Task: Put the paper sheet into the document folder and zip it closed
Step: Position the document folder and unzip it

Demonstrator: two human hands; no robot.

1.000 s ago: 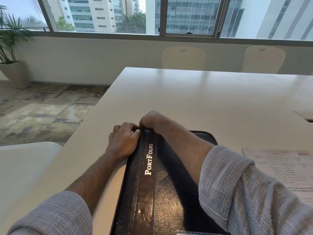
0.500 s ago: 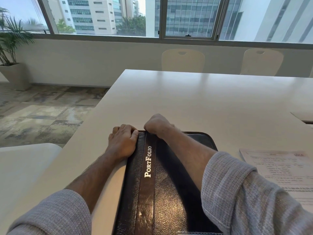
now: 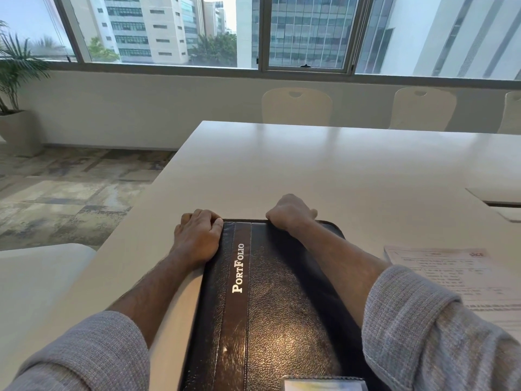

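The fingers of the left hand [image 3: 197,238] are bent and pressed together, and they curl over the far left corner of the document folder [image 3: 270,306]; the thumb lies along the folder's left edge, so the hand grips this corner. The back of the hand faces up and the wrist rests on the table [image 3: 310,170] just beside the folder. Its forearm runs back toward the person, bare up to a grey knitted sleeve [image 3: 93,354] that is pushed up.

The fingers of the right hand [image 3: 290,211] are curled down over the far edge of the folder, near the middle of that edge. The fingertips are hidden behind the knuckles, so it cannot be told whether they pinch a zipper pull or only the edge. The right forearm lies diagonally across the folder's cover.

The folder is dark leather with a brown stripe that bears the word "PortFolio". It lies flat and closed on the white table, under both hands.

The paper sheet [image 3: 451,280] lies flat on the table to the right of the right hand's fingers, beside the folder and partly behind the right sleeve. It is printed, but the text is too small to read.

Beyond the fingers, pale chairs [image 3: 296,107] stand at the table's far side under a window.
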